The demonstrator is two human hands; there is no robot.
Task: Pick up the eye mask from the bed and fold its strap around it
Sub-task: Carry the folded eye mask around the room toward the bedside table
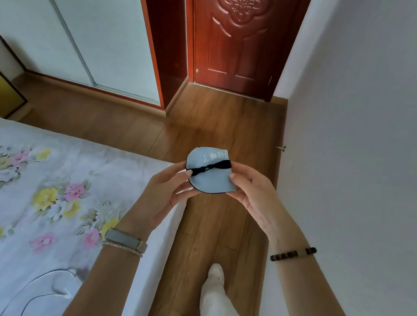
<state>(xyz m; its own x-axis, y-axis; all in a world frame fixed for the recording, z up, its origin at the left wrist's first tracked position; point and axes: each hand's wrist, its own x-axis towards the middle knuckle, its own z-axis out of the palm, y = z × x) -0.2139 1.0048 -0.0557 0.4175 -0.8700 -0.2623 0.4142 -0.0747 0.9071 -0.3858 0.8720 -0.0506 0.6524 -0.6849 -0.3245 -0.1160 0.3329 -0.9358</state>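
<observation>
You hold the pale blue eye mask (209,174) folded over, above the floor (221,123) just beside the bed (33,192). White characters run along its top edge, upside down and unreadable. Your left hand (166,192) and right hand (252,190) pinch its sides, black strap (211,168) crossing its middle.

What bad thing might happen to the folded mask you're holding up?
1. The black strap crosses the folded eye mask only once and looks twisted, so it may slip off and let the mask spring open.
2. The left hand and right hand pinch only its side edges, over the wooden floor rather than the bed, so a loosened pinch would probably drop it on the floor.
</observation>
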